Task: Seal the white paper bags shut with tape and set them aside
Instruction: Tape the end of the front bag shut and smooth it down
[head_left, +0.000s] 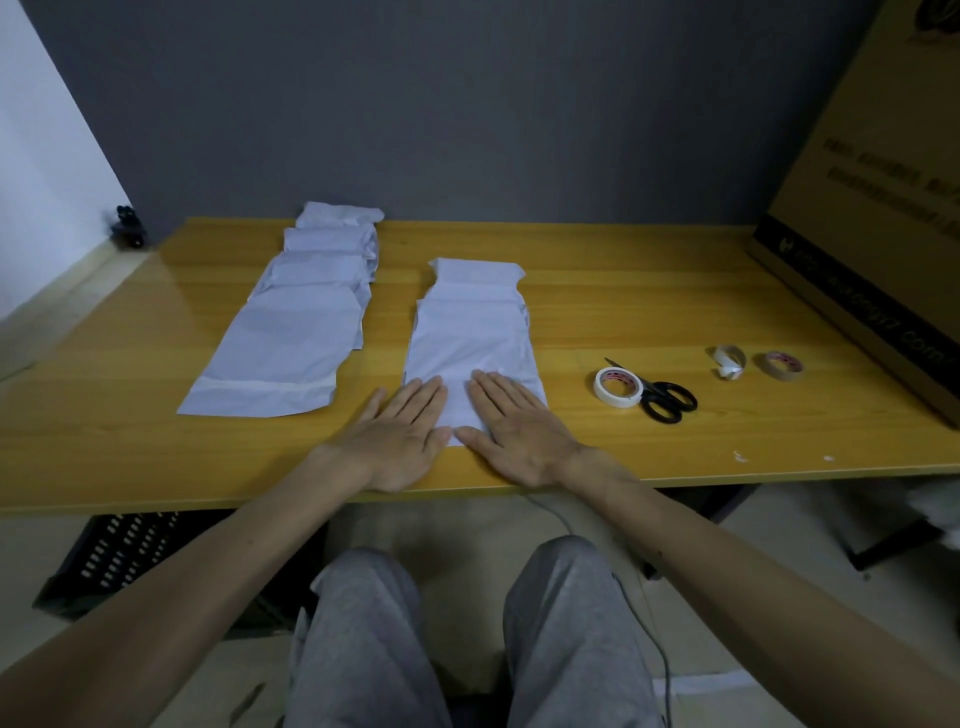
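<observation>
White paper bags (475, 291) lie in two rows on the wooden table (156, 441), each row overlapping and running straight away from the person. The centre row sits directly ahead, and its nearest bag (467, 353) has its long axis pointing away from the body, its near end close to the table's front edge. Both hands are flat, fingers straight and together, gripping nothing. The right hand (519, 431) presses on the near right part of that bag, while the left hand (400, 436) rests mostly on bare wood with its fingertips over the bag's left edge. The left row (296, 332) lies just beside the centre row; its front bag shows a pale strip across its near end, probably tape, so this row is likely the finished pile, and it is nearer the left hand. A white tape roll (618, 387) and black scissors (662, 402), touching each other, lie to the right of the bag, nearer the right hand; a brown tape roll (782, 364) lies further right. Judged from this layout, sealing calls for a rightward reach to the tape while the left hand steadies the bag.
</observation>
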